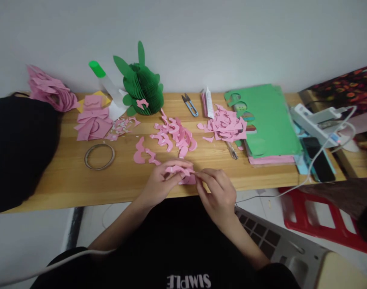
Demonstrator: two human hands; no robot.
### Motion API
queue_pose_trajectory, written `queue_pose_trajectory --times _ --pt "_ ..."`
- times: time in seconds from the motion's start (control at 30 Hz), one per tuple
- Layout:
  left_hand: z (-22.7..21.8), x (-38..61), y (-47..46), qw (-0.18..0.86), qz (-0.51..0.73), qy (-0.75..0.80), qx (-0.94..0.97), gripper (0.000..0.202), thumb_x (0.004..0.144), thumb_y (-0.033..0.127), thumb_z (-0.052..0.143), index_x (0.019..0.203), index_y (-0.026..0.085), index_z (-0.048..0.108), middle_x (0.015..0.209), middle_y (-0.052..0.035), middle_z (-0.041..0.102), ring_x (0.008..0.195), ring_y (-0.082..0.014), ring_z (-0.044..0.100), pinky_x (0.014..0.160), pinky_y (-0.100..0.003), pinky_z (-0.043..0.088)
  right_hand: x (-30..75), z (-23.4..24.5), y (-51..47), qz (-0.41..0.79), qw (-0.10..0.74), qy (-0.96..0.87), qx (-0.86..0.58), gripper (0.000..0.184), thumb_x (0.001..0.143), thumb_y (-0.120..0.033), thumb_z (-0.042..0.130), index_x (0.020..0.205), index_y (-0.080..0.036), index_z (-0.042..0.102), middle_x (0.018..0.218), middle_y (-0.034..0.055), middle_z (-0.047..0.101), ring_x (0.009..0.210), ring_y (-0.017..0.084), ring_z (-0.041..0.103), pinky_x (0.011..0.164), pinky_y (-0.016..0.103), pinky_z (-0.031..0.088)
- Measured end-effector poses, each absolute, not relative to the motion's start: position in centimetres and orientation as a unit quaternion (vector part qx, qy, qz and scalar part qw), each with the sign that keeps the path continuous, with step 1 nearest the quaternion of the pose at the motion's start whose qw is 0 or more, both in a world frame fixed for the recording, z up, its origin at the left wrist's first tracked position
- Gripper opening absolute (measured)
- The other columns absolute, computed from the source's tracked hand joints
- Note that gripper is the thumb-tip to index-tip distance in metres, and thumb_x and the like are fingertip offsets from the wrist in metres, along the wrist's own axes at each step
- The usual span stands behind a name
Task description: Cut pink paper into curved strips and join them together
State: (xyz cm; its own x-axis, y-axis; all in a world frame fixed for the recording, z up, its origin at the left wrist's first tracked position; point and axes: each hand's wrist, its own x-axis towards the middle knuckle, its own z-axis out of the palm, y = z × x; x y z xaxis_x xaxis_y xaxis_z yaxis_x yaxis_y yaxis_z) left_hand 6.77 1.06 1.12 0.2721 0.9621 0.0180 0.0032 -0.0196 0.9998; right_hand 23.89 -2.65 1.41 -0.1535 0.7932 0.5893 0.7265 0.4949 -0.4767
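Both my hands meet at the near edge of the wooden table (81,180). My left hand (162,182) and my right hand (216,190) pinch the same small stack of pink paper cut-outs (183,173) between their fingertips. Just beyond the hands lie a loose curved pink piece (143,153) and a heap of similar pink shapes (174,136). A second heap of pink shapes (227,123) lies further right.
A green paper honeycomb figure (141,86), a glue bottle with a green cap (107,82), thread snips (189,104), a tape ring (99,156), pink scraps (93,120) and green sheets (266,120) cover the table. A black bag (17,148) sits left, a power strip (316,120) and phone (319,158) right.
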Motion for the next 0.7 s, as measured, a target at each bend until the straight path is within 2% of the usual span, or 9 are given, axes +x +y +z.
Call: queue_pose_trajectory --times 0.23,0.37,0.5,0.57,0.7 --pt "1.57 6.7 1.18 0.509 0.464 0.378 0.619 0.01 0.083 0.014 0.066 0.087 0.02 0.073 0.094 -0.0059 0.072 0.097 -0.0183 0.066 0.09 -0.033 0.053 23.84 1.64 -2.72 0.064 0.434 -0.737 -0.514 0.017 0.086 -0.007 0.061 0.096 -0.02 0.066 0.085 0.0074 0.069 0.075 0.018 0.063 0.066 0.032 0.053" --pt "1.46 6.62 1.03 0.529 0.442 0.427 0.585 0.005 0.081 0.019 0.065 0.08 0.018 0.07 0.081 -0.0034 0.07 0.081 -0.0159 0.066 0.075 -0.028 0.053 23.66 1.96 -2.52 0.244 0.445 -0.684 -0.524 0.01 0.085 -0.011 0.062 0.086 -0.019 0.068 0.074 0.0029 0.067 0.061 0.013 0.058 0.055 0.026 0.049" --pt "1.53 6.65 0.92 0.539 0.423 0.477 0.551 0.008 0.078 0.025 0.066 0.075 0.017 0.068 0.072 -0.0008 0.068 0.067 -0.0132 0.061 0.065 -0.025 0.05 23.34 1.88 -2.5 0.407 0.441 -0.606 -0.522 0.002 0.082 -0.019 0.067 0.081 -0.02 0.069 0.065 -0.0012 0.063 0.052 0.01 0.051 0.049 0.022 0.045" --pt "1.66 6.77 0.9 0.535 0.418 0.499 0.538 0.009 0.076 0.026 0.066 0.075 0.017 0.068 0.069 0.0002 0.067 0.064 -0.0126 0.06 0.062 -0.024 0.049 23.24 1.91 -2.5 0.403 0.45 -0.602 -0.522 0.001 0.082 -0.021 0.068 0.083 -0.019 0.068 0.069 -0.0002 0.064 0.055 0.011 0.053 0.05 0.023 0.045" --pt "1.96 7.11 0.8 0.523 0.404 0.536 0.526 0.01 0.076 0.026 0.065 0.076 0.017 0.069 0.068 0.0007 0.067 0.063 -0.0125 0.061 0.062 -0.024 0.049 23.16 2.35 -2.25 0.242 0.453 -0.677 -0.527 0.005 0.084 -0.022 0.067 0.089 -0.019 0.067 0.079 0.0047 0.065 0.068 0.016 0.06 0.059 0.028 0.05"
